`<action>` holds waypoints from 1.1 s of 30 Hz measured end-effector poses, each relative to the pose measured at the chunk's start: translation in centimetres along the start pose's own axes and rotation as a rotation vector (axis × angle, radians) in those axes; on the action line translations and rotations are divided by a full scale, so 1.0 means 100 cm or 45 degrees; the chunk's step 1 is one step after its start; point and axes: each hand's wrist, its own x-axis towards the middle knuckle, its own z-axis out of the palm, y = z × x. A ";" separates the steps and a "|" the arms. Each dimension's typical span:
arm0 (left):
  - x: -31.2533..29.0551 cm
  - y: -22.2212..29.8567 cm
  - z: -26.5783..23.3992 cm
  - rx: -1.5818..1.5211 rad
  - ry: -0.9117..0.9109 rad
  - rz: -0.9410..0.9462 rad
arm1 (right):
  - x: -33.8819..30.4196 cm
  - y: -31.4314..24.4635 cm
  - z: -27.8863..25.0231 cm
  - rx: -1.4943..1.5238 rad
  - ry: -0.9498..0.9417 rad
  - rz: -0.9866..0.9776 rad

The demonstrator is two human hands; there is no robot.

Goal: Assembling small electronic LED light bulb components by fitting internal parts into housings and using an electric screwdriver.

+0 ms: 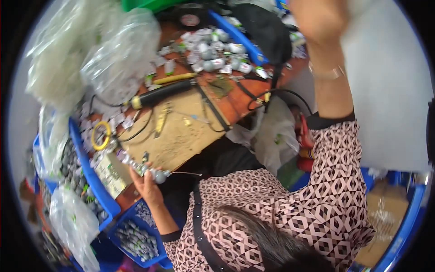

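Leaning over the work, a person in a patterned pink-and-black top [281, 213] fills the lower part of the view. Their left hand [146, 181] rests at the near edge of the table [181, 136], fingers [141, 171] curled around a small grey metal part [158, 175] with a thin wire sticking out to the right. Just below that hand sit blue bins [136, 235] filled with more small grey parts. On the worn wooden table top beyond lie a roll of yellow tape [100, 135], then a black-handled tool [161, 94] with a cable. Farther back is a heap of small grey and white pieces [213, 52], with clear plastic bags [118, 54] to the left. The right hand [319, 20] is raised high at the top edge, blurred; I cannot tell how its fingers are set.
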 end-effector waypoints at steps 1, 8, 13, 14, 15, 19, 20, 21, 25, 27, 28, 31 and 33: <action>0.002 -0.002 -0.002 0.021 -0.040 0.011 | -0.010 0.021 -0.018 0.540 0.147 0.557; 0.008 -0.001 -0.006 0.138 -0.020 -0.004 | -0.118 0.055 -0.161 -0.052 -0.359 1.462; 0.014 -0.004 -0.002 0.197 -0.010 -0.014 | -0.247 0.031 -0.206 -0.062 -0.870 2.413; 0.015 -0.004 -0.002 0.178 -0.004 0.001 | -0.287 0.027 -0.198 -0.056 -0.968 2.559; 0.014 -0.004 -0.004 0.160 0.012 0.017 | -0.335 0.027 -0.189 0.118 -0.999 2.691; 0.013 -0.005 -0.012 0.127 0.030 0.015 | -0.564 0.027 -0.136 0.124 -1.992 2.012; 0.011 -0.005 -0.010 0.132 0.057 0.021 | -0.613 0.016 -0.123 -0.203 -1.834 1.963; 0.010 -0.003 -0.007 0.140 0.048 -0.005 | -0.654 0.004 -0.107 -0.505 -1.665 1.878; 0.010 -0.002 -0.003 0.198 0.056 -0.064 | -0.709 -0.008 -0.070 -1.069 -1.314 1.843; 0.010 -0.002 0.000 0.243 0.091 -0.037 | -0.707 0.003 -0.075 -1.098 -1.174 1.986; 0.009 -0.001 0.000 0.253 0.093 -0.036 | -0.706 0.006 -0.075 -1.110 -1.105 2.061; 0.008 0.002 -0.001 0.282 0.105 -0.022 | -0.708 0.021 -0.074 -1.138 -0.875 2.285; 0.007 0.009 0.005 0.315 0.046 -0.032 | -0.714 0.028 -0.076 -1.127 -0.706 2.437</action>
